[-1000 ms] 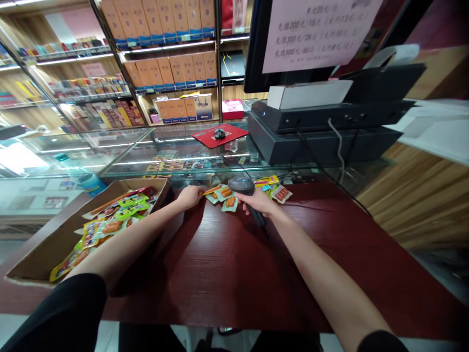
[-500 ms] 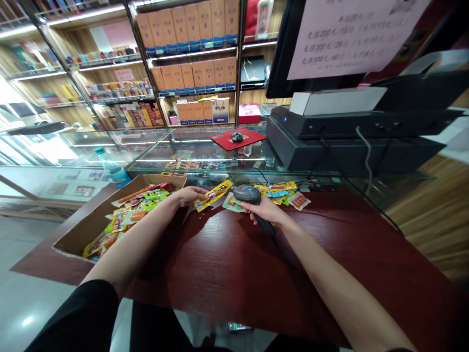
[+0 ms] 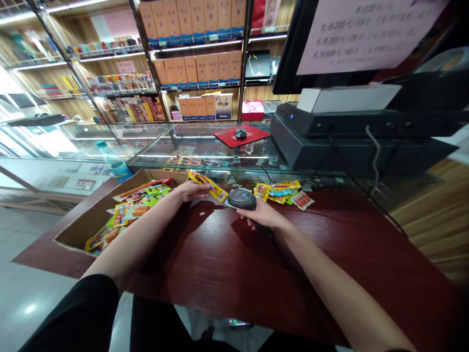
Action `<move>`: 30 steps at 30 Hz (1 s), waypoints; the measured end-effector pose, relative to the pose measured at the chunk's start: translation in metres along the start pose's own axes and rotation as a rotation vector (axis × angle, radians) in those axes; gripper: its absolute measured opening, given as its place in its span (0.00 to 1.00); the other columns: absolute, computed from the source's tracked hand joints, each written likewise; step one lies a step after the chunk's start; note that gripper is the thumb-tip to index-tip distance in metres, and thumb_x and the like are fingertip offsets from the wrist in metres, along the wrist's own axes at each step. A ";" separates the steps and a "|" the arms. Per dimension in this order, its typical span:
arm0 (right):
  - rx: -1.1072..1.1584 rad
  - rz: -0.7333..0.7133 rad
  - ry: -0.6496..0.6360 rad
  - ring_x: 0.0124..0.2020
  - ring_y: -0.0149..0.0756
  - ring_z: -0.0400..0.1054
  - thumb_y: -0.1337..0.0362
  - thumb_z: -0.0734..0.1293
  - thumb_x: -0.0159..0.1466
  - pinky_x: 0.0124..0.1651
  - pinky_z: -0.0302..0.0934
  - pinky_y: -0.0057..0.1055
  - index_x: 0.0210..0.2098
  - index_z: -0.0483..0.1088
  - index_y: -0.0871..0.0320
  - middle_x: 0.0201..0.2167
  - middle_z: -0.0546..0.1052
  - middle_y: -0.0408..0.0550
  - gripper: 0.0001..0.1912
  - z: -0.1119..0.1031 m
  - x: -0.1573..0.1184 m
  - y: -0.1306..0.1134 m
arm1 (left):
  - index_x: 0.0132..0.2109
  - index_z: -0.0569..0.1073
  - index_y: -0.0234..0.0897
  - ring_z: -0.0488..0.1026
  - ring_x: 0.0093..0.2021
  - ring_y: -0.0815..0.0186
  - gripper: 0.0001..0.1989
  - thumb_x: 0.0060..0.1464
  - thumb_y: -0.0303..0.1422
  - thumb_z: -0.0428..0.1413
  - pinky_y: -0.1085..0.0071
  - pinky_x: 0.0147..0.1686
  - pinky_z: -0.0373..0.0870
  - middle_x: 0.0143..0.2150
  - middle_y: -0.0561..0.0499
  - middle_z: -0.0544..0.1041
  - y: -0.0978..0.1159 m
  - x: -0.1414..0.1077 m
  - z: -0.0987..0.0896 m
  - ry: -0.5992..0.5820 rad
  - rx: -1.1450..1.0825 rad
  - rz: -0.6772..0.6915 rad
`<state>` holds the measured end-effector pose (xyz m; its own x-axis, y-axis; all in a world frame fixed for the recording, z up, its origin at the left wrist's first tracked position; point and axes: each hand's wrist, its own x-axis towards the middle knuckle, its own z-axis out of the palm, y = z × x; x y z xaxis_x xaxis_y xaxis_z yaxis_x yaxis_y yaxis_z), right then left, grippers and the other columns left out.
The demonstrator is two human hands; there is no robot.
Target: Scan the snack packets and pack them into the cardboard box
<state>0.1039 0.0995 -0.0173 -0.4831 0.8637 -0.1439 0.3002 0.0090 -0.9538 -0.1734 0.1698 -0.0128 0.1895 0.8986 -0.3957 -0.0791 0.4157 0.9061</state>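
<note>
Pinched in my left hand (image 3: 195, 190) is a yellow snack packet (image 3: 208, 186), tilted down to the right. My right hand (image 3: 264, 214) is wrapped round a dark handheld barcode scanner (image 3: 242, 198), whose head is beside the packet's lower end. A pale green packet lies mostly hidden under the scanner head. To my right hand's far side is a small pile of yellow and green snack packets (image 3: 278, 190), with a clear packet of reddish sausages (image 3: 302, 199) at its edge. Left of my left hand stands an open cardboard box (image 3: 73, 230) holding several sausage packets (image 3: 141, 210).
A blue-labelled bottle (image 3: 119, 166) stands behind the box. Past the dark red tabletop (image 3: 220, 264) is a glass counter with a red mouse pad (image 3: 227, 134) and mouse (image 3: 241, 133). A monitor (image 3: 286, 58) and black till units (image 3: 315, 146) stand at right.
My left hand has turned the yellow packet, so its right end now points down toward the scanner instead of up. The scanner has shifted slightly left and now covers more of the pale green packet.
</note>
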 end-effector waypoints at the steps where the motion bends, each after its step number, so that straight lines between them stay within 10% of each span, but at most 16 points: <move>1: 0.003 0.000 0.008 0.16 0.26 0.65 0.50 0.71 0.56 0.16 0.63 0.22 0.29 0.68 0.61 0.22 0.73 0.45 0.18 0.000 0.000 0.000 | 0.39 0.76 0.27 0.79 0.37 0.63 0.11 0.46 0.23 0.65 0.70 0.39 0.77 0.40 0.40 0.80 0.001 0.000 0.001 0.012 -0.022 0.024; 30: 0.035 -0.003 0.103 0.14 0.29 0.66 0.48 0.70 0.56 0.17 0.63 0.26 0.32 0.71 0.61 0.19 0.74 0.44 0.20 -0.004 0.002 0.001 | 0.38 0.76 0.26 0.79 0.40 0.61 0.08 0.48 0.19 0.62 0.69 0.40 0.79 0.40 0.39 0.80 0.017 -0.012 0.000 0.074 -0.117 0.115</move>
<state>0.1068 0.1033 -0.0177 -0.3960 0.9111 -0.1143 0.2688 -0.0040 -0.9632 -0.1771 0.1656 0.0075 0.1008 0.9472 -0.3043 -0.2098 0.3192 0.9242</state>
